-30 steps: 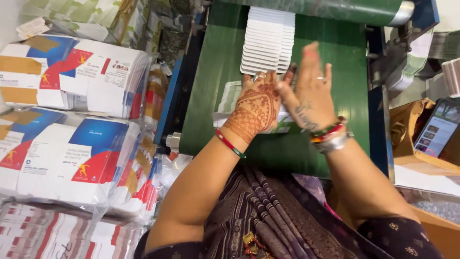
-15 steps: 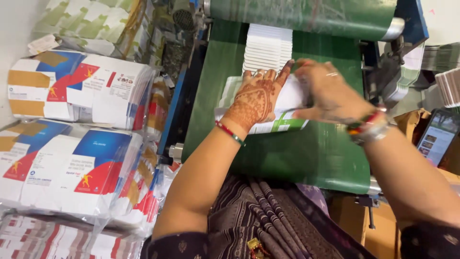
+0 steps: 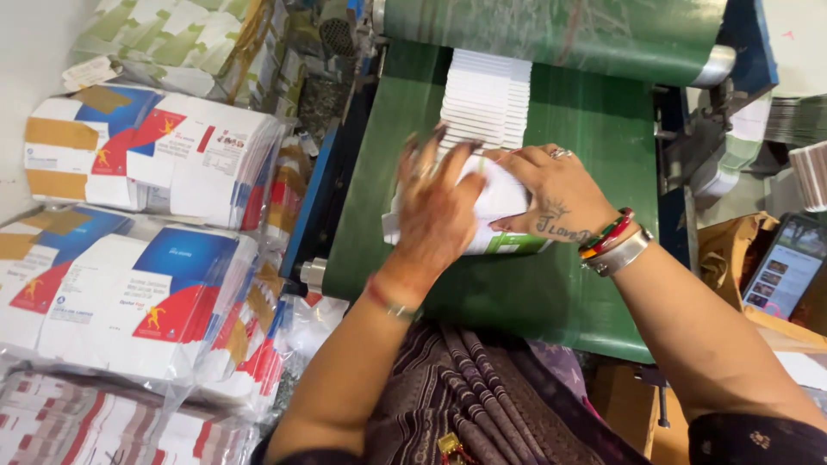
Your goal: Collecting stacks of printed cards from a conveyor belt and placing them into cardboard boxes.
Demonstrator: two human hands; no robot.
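On the green conveyor belt (image 3: 594, 284) lies a stack of flat white cartons (image 3: 504, 202) with a green edge. My left hand (image 3: 439, 207), blurred by motion, presses on the stack's left side with fingers spread. My right hand (image 3: 551, 194), with a ring and bangles at the wrist, holds the stack's right side. Behind them a shingled row of white flat cartons (image 3: 482, 99) runs up the belt toward a green roller (image 3: 551, 34).
Plastic-wrapped bundles of white, blue and red cartons (image 3: 155, 284) are piled at the left, more (image 3: 164, 155) behind. A phone (image 3: 784, 275) rests on a brown box at the right. Machine parts (image 3: 715, 146) flank the belt's right side.
Both hands have shifted together onto the carton stack, the left one moving right over it. The stack now sits gathered between them near the belt's middle.
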